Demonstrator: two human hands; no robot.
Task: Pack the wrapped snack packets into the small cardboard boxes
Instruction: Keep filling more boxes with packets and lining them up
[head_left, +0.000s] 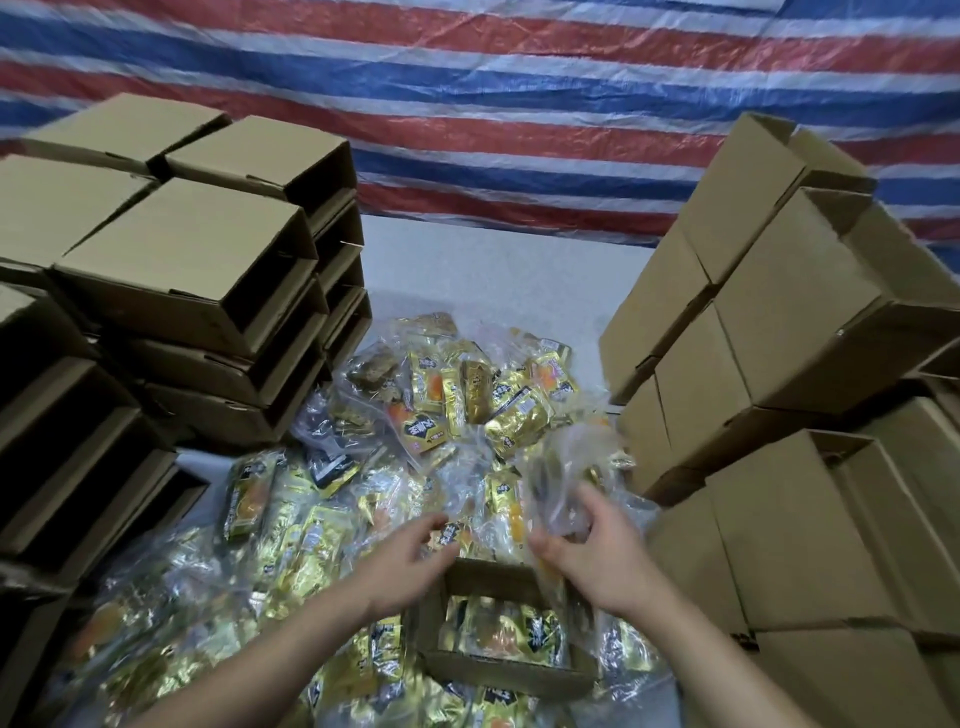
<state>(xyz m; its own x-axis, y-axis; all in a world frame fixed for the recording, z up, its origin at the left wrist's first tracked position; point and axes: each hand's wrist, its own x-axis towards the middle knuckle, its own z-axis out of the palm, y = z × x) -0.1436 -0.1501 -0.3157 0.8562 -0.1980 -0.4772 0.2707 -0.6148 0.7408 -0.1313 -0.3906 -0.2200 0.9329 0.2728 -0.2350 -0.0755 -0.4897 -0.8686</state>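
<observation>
The open box (506, 631) sits at the near edge of the table (483, 270), among the packets (457, 395), already holding some. The right hand (587, 551) pinches a clear bag (566, 467); the left hand (410, 564), fingers half curled, touches a packet (448, 535). The slippery bag may snag on the box wall and spill.

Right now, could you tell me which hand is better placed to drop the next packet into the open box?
Probably the right hand: it already grips a clear-wrapped packet just above the box. The left hand only touches packets in the pile, gripping none clearly.
</observation>
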